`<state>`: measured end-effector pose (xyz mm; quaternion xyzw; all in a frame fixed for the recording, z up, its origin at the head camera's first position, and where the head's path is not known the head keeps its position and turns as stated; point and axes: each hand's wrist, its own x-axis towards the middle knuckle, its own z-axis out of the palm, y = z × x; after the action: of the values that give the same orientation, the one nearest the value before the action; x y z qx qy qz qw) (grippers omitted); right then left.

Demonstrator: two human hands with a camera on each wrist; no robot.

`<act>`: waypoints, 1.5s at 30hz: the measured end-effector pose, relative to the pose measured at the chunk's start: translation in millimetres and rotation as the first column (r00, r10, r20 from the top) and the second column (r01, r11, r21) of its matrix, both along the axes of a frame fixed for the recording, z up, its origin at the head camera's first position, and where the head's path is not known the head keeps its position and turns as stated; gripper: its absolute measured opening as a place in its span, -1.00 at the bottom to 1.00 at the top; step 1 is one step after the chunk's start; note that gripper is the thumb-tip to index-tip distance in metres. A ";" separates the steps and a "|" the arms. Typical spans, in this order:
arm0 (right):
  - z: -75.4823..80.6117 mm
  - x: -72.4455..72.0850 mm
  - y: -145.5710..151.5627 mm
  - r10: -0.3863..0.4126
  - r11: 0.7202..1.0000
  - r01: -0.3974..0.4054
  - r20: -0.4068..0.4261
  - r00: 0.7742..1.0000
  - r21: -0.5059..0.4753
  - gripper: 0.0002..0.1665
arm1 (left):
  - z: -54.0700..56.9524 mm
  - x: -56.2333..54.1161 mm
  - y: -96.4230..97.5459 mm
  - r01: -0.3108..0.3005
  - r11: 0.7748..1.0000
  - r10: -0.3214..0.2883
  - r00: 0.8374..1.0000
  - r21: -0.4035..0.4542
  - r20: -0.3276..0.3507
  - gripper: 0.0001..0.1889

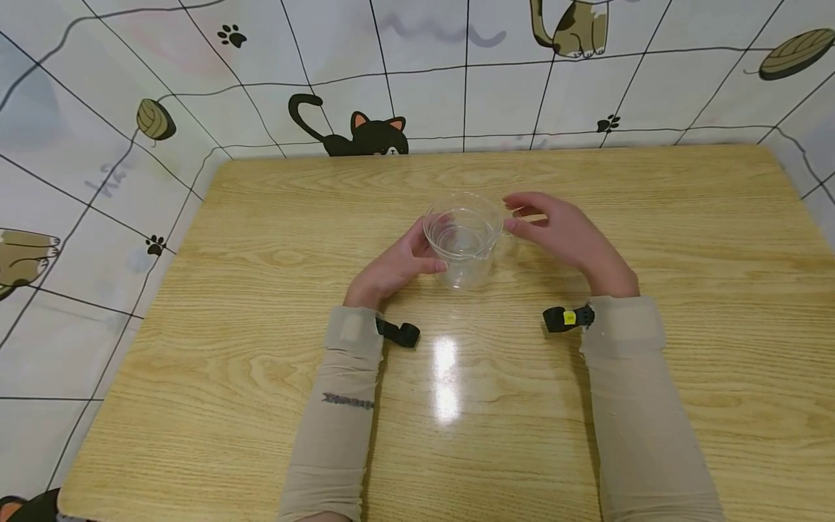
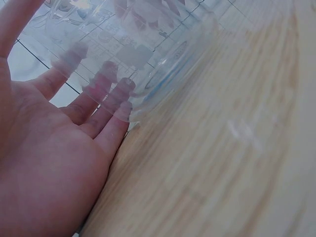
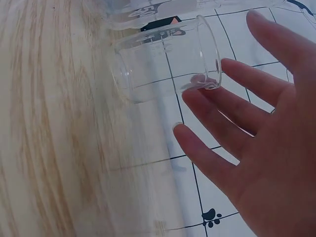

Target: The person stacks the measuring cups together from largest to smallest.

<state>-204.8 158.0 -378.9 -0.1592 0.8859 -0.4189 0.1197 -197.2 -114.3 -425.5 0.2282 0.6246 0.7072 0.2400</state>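
A clear beaker [image 1: 464,250] with a pouring lip stands upright on the wooden table. My left hand [image 1: 399,262] holds its left side, thumb in front and fingers round the back. In the left wrist view, the fingers of the left hand [image 2: 64,128] lie along the beaker's wall [image 2: 133,54]. My right hand [image 1: 557,228] is on the right, its fingers loosely bent with a gap to the thumb. The right wrist view has a small clear beaker [image 3: 148,64] by the right fingertips and a larger marked one [image 3: 133,17] beyond. In the head view the small beaker is hard to make out.
The wooden table [image 1: 261,290] meets a tiled wall [image 1: 430,109] with cat drawings at the back and left. Both wrists carry black cameras: the left camera [image 1: 406,335] and the right camera [image 1: 557,319]. Light glares off the tabletop in front of the beaker.
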 end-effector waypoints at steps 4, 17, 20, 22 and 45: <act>-2.9 -0.9 -1.3 0.017 1.000 -0.017 0.016 1.000 -0.006 -0.22 | -0.6 -0.2 0.4 0.001 1.000 -0.001 1.000 0.001 -0.008 -0.18; -6.6 -4.2 -2.8 0.058 0.998 -0.058 -0.019 0.998 0.014 -0.21 | -0.7 0.2 -0.6 -0.006 1.000 0.005 0.999 -0.014 -0.035 -0.18; -7.1 -4.2 -2.3 0.066 0.998 -0.066 -0.027 0.997 0.015 -0.26 | -0.2 0.5 -0.9 -0.004 1.000 0.003 0.999 -0.020 -0.032 -0.20; -6.6 -3.7 -1.9 0.072 0.997 -0.071 -0.022 0.997 0.009 -0.29 | 0.8 0.5 -0.7 -0.002 1.000 0.001 1.000 -0.023 -0.028 -0.22; -5.6 -1.2 6.2 0.096 0.995 -0.096 -0.009 0.995 -0.004 -0.35 | 16.1 8.6 1.3 -0.012 0.999 0.012 1.000 -0.039 0.004 -0.22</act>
<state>-206.0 164.2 -384.5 -0.2039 0.8768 -0.4139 0.1354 -188.7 -112.9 -409.4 0.2183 0.6392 0.6968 0.2413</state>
